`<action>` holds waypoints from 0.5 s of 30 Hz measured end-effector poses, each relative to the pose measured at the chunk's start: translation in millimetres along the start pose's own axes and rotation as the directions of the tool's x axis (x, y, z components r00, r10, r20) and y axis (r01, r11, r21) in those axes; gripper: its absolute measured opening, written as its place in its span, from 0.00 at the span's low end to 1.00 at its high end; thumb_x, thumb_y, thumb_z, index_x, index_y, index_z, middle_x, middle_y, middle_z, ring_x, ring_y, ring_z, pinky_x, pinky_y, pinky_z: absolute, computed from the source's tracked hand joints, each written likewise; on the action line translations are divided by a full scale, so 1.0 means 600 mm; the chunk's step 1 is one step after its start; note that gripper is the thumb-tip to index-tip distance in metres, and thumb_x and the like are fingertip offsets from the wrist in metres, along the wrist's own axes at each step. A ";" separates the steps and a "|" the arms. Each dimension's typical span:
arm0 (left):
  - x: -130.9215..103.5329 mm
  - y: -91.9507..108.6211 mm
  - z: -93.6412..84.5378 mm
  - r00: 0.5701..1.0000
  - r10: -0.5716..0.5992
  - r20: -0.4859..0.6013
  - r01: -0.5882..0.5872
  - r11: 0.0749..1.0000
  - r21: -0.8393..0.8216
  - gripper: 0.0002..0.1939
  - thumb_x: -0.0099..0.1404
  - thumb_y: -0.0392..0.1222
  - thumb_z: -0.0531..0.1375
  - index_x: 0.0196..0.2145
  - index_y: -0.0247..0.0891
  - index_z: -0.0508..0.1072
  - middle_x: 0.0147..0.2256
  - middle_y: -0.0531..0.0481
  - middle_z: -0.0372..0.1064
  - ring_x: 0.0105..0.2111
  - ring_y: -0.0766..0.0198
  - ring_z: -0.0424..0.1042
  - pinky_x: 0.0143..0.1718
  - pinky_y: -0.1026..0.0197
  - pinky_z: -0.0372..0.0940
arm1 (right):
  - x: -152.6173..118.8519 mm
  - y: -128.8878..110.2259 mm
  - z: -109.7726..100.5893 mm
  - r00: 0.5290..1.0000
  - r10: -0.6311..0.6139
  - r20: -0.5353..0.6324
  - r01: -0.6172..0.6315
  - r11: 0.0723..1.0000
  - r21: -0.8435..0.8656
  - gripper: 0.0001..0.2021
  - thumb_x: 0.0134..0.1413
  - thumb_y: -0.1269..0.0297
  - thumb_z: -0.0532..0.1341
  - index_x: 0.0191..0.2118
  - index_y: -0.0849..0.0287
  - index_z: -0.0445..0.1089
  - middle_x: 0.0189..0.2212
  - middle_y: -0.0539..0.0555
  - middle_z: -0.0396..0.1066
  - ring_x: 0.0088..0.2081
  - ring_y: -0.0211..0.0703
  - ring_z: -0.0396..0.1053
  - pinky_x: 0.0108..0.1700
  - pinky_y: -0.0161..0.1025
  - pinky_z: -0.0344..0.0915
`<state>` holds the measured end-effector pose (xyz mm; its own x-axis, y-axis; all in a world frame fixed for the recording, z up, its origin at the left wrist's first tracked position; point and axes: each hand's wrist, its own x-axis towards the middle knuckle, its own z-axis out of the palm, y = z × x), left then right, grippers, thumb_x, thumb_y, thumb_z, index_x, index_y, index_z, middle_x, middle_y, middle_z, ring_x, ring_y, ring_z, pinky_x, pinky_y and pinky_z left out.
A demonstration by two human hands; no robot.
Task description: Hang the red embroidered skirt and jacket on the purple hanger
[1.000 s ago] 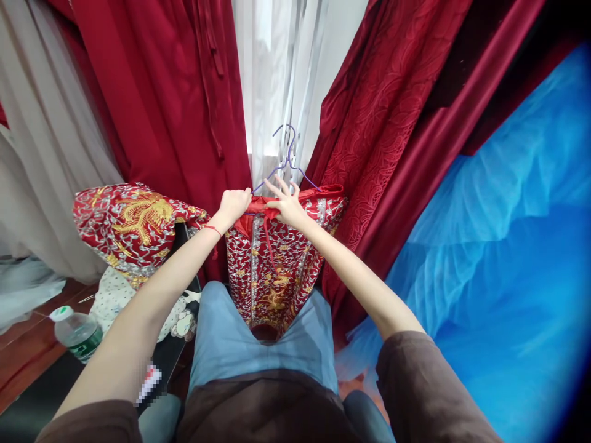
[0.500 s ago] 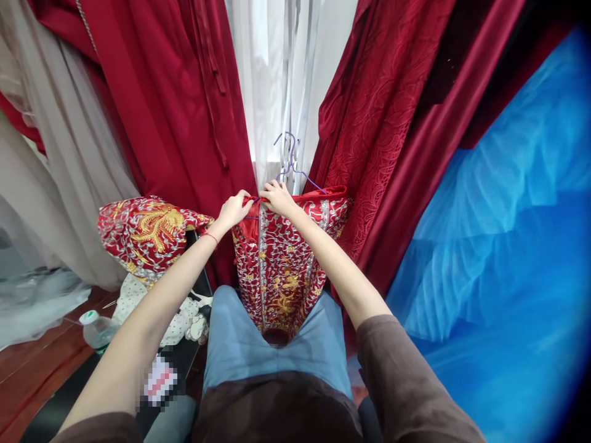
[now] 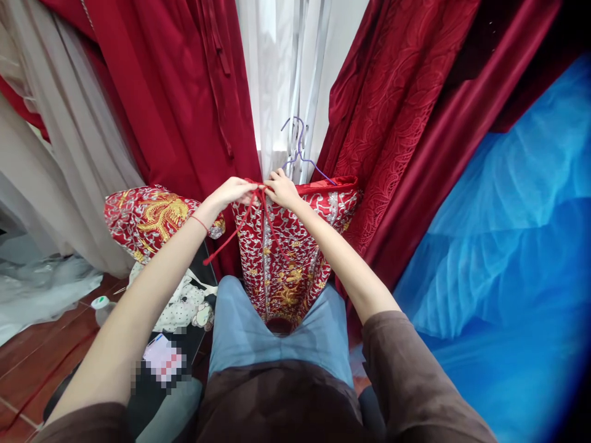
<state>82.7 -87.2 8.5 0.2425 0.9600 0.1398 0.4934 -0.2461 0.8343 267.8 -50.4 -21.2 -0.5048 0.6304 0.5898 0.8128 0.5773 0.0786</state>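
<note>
A red skirt (image 3: 295,252) with silver and gold embroidery hangs between my knees, its red waistband at the top. A purple wire hanger (image 3: 300,147) rises behind the waistband. At the waistband's left part, a thin red cord (image 3: 235,237) dangles in two strands over the skirt's front. My left hand (image 3: 234,191) is closed, pinching the cord at its top. Right beside it, my right hand (image 3: 281,189) also pinches the cord against the waistband edge. The two hands' fingertips nearly touch, and they hide where the strands cross.
Another red embroidered piece (image 3: 154,218) lies on the left, above a dotted white cloth (image 3: 178,307) on a black bench (image 3: 133,406). A capped bottle (image 3: 102,309) stands nearby. Dark red gowns (image 3: 184,111) hang ahead; blue tulle (image 3: 508,277) fills the right.
The red cord's strands now hang down over the skirt front, where none showed before. My left hand has turned over at the waistband. The view has shifted slightly.
</note>
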 end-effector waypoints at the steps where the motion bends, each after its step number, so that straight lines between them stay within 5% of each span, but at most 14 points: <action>1: 0.008 0.005 0.007 0.997 0.052 -0.055 -0.057 0.994 -0.092 0.11 0.69 0.41 0.56 0.35 0.32 0.75 0.32 0.41 0.78 0.33 0.61 0.80 0.40 0.60 0.72 | 0.000 0.001 0.001 1.000 0.000 -0.002 0.000 1.000 0.004 0.17 0.71 0.60 0.50 0.46 0.62 0.75 0.45 0.62 0.67 0.55 0.55 0.58 0.50 0.46 0.64; 5: 0.029 0.004 0.023 0.961 0.257 -0.097 -0.270 0.950 -0.156 0.12 0.64 0.30 0.52 0.43 0.31 0.72 0.35 0.45 0.76 0.33 0.66 0.77 0.42 0.59 0.73 | 0.000 0.010 0.005 1.000 -0.025 -0.003 0.025 1.000 0.012 0.16 0.70 0.62 0.51 0.47 0.63 0.74 0.44 0.61 0.67 0.55 0.54 0.58 0.50 0.46 0.66; 9: 0.018 -0.027 0.019 0.823 0.568 0.000 -0.553 0.801 0.229 0.23 0.57 0.31 0.60 0.52 0.35 0.70 0.46 0.43 0.70 0.41 0.62 0.74 0.44 0.58 0.72 | 0.003 0.014 0.010 0.999 -0.033 -0.030 0.034 0.998 0.048 0.17 0.71 0.62 0.48 0.47 0.64 0.73 0.43 0.61 0.67 0.55 0.54 0.59 0.53 0.49 0.66; 12: 0.006 -0.047 0.018 0.780 0.626 -0.016 -0.546 0.692 0.472 0.29 0.57 0.35 0.64 0.56 0.37 0.66 0.53 0.40 0.64 0.44 0.58 0.73 0.46 0.55 0.71 | 0.005 0.009 0.009 0.999 0.003 -0.045 0.002 0.993 0.118 0.21 0.73 0.59 0.44 0.47 0.62 0.73 0.41 0.59 0.67 0.55 0.52 0.60 0.55 0.49 0.65; 15: 0.005 -0.050 0.027 0.791 0.608 -0.061 -0.477 0.677 0.560 0.25 0.61 0.39 0.63 0.55 0.35 0.65 0.52 0.39 0.64 0.44 0.57 0.73 0.45 0.55 0.71 | 0.007 0.005 0.004 0.999 0.016 -0.043 -0.009 0.989 0.148 0.23 0.73 0.57 0.41 0.45 0.61 0.72 0.39 0.57 0.66 0.54 0.51 0.60 0.57 0.49 0.64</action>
<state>81.9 -78.8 -24.7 0.4408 0.6182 0.6508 0.6859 -0.6997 0.2001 267.5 -44.4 -20.5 -0.4790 0.6165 0.6248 0.7652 0.6421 -0.0469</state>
